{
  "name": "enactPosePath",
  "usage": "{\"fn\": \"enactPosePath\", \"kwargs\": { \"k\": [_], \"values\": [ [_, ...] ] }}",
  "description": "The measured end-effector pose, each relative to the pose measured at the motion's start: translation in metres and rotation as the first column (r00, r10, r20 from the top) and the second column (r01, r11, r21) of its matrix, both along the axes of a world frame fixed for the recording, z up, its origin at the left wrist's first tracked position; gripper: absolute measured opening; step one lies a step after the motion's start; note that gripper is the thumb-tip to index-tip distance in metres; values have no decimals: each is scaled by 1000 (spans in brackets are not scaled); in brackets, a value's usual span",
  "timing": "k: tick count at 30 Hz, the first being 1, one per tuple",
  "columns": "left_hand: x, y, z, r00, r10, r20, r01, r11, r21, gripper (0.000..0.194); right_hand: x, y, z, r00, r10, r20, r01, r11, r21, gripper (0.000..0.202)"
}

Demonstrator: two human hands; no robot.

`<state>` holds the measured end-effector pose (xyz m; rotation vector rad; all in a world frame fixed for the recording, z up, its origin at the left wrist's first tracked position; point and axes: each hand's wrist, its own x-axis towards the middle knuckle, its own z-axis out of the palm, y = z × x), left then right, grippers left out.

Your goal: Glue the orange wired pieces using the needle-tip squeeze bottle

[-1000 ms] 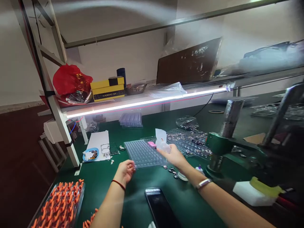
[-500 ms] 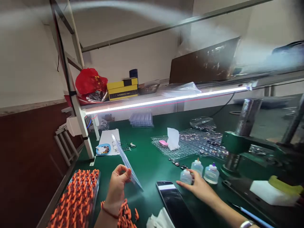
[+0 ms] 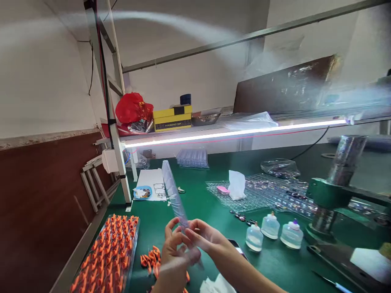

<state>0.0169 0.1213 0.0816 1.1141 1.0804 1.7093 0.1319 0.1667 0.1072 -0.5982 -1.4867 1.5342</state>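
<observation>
A thin clear plastic tray (image 3: 174, 191) stands steeply tilted, almost edge-on to me, over the middle of the bench. My left hand (image 3: 175, 252) pinches its lower end. Against the same end, the fingers of my right hand (image 3: 207, 236) are closed on the tray too. Just below my hands lie loose orange clip-like pieces (image 3: 151, 259), partly covered by my left hand. To the left, a clear tray (image 3: 136, 244) carries rows of similar orange pieces (image 3: 110, 250). Behind my right wrist a phone (image 3: 237, 247) is mostly hidden.
Right of my hands stand three squeeze bottles, the nearest one (image 3: 254, 238) with liquid inside. Farther right is a green press (image 3: 330, 193). Clear trays of small parts (image 3: 281, 193), a white tissue (image 3: 237, 185) and stacked clear trays (image 3: 192, 158) lie farther back. A lit shelf (image 3: 226, 137) crosses above.
My right hand has let go of the small bottle and come left to the clear tray. The bottle now stands on the bench. The view has shifted slightly left.
</observation>
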Motion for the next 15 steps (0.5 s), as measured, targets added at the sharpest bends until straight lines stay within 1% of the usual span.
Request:
{"fn": "enactPosePath", "kwargs": {
  "k": [4, 8, 11, 13, 15],
  "values": [
    [-5, -1, -2, 1000, -13, 23, 13, 1000, 1, 41, 4, -13, 1, 996, 37, -85, -46, 993, -106, 53],
    [-4, -3, -2, 997, -23, 79, 23, 1000, -8, 35, 6, -16, 3, 993, 35, -116, -53, 986, -160, 51],
    [-2, -4, -2, 990, -37, 133, 38, 999, -10, 32, 7, -13, 3, 991, 37, -125, -56, 987, -152, 50],
    [0, -2, -3, 985, -36, 168, 39, 999, -11, 36, 7, -12, 1, 992, 38, -119, -53, 991, -124, 50],
    [0, 1, -3, 978, -28, 207, 32, 999, -16, 44, 6, -9, -4, 995, 38, -94, -45, 996, -81, 49]
  ]
}}
